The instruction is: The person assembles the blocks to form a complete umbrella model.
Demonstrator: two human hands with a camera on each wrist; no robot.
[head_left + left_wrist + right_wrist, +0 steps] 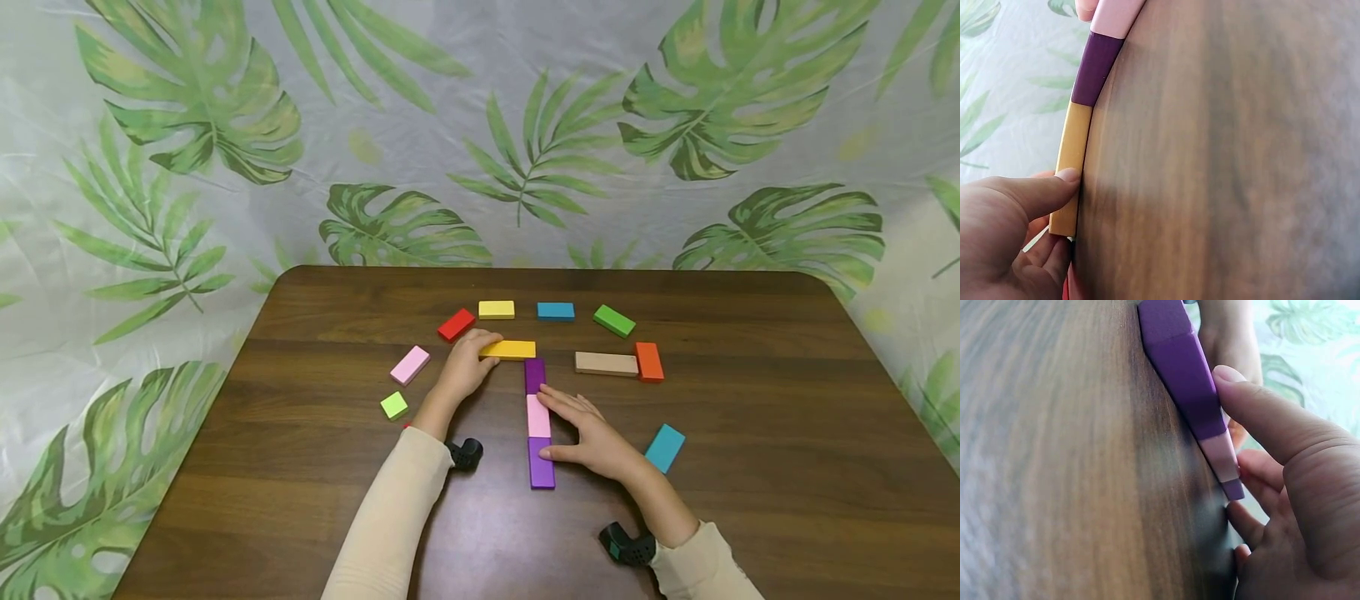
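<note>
Dark-purple block point(534, 372), pink block point(537, 421), violet block point(541, 473) aligned end-to-end; amber block point(516, 350) crosswise beyond.

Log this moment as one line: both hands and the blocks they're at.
left hand: pinches orange-yellow block | right hand: thumb touches near purple block | pink block: between near purple block and dark purple block

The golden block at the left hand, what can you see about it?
The golden block is long and straight-edged, and looks like painted wood. It lies on the brown table, crossways in the head view. The left hand grips its left end; near its right end it seems to meet the dark purple block.
</note>
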